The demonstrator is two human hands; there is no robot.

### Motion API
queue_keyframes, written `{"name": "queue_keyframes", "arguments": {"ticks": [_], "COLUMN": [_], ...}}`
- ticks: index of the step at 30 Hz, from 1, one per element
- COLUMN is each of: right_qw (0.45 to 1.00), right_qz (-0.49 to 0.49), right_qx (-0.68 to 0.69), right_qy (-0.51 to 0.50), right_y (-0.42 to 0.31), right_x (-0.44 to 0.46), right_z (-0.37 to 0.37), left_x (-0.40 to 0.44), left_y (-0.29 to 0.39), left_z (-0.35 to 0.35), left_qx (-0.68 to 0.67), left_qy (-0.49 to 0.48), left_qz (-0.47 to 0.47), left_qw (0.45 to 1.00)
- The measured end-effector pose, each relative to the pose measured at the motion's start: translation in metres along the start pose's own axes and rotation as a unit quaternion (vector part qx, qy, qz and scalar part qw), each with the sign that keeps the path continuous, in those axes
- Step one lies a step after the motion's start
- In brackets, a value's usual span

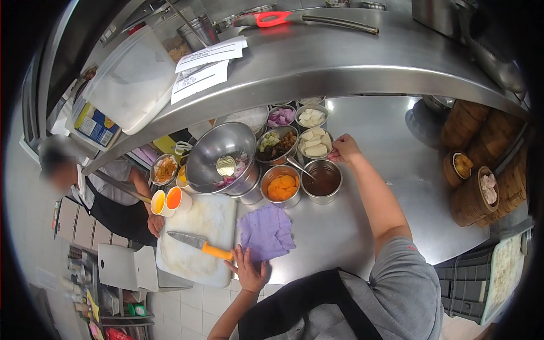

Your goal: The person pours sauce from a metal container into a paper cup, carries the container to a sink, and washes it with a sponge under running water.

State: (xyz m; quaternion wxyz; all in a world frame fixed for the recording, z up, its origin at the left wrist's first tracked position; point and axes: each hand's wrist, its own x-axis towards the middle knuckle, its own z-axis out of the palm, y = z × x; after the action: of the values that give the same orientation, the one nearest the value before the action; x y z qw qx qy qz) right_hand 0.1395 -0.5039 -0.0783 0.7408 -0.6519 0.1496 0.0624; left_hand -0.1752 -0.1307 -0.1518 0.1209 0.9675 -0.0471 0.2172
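My left hand (249,273) rests with fingers spread at the right edge of the white cutting board (195,218), by the orange handle of a knife (212,248) and a purple cloth (265,232). Nothing shows gripped in it. My right hand (344,148) is at the right rim of a metal container of pale sliced pieces (315,141), its fingers bent together; what they hold, if anything, is too small to tell. Below that container stand a pot of brown sauce (322,180) with a spoon and a pot of orange pieces (282,186).
A large metal bowl (218,150) sits behind the board, beside two cups (174,198). Bamboo steamers (476,195) stand at the right. A metal shelf (340,62) crosses above, holding papers (201,79) and red-handled tongs (275,20). Another person (116,198) stands at the left.
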Motion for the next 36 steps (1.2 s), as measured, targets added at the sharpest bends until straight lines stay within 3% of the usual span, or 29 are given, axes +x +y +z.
{"name": "queue_keyframes", "arguments": {"ticks": [6,22,25,29,32,34,35,36], "right_qw": [0.997,0.997,0.998,0.968,0.971,0.983,0.983,0.972], "right_qz": [-0.038,-0.042,-0.024,-0.135,-0.171,-0.186,-0.183,-0.211], "right_qx": [-0.028,-0.048,0.025,0.139,0.107,0.005,0.002,-0.096], "right_qy": [0.055,0.054,0.054,0.159,0.130,-0.006,-0.006,0.046], "right_y": [-0.002,0.002,0.018,0.070,0.125,0.151,0.155,0.151], "right_x": [0.009,0.013,-0.011,-0.070,-0.110,-0.124,-0.126,-0.128], "right_z": [0.006,0.005,0.003,-0.004,-0.006,0.000,0.003,0.012], "left_x": [0.000,0.000,-0.002,-0.003,-0.003,-0.002,-0.003,-0.003], "left_y": [0.000,-0.003,-0.002,-0.005,-0.005,-0.005,-0.005,-0.005], "left_z": [0.000,0.001,0.001,0.002,0.002,0.002,0.001,0.001], "left_qx": [-0.003,-0.015,-0.016,-0.021,-0.029,-0.034,-0.036,-0.038], "left_qy": [-0.003,-0.004,0.000,0.015,0.017,0.016,0.018,0.017], "left_qz": [0.009,0.010,0.006,0.004,0.007,0.009,0.013,0.014], "left_qw": [1.000,1.000,1.000,1.000,0.999,0.999,0.999,0.999]}}
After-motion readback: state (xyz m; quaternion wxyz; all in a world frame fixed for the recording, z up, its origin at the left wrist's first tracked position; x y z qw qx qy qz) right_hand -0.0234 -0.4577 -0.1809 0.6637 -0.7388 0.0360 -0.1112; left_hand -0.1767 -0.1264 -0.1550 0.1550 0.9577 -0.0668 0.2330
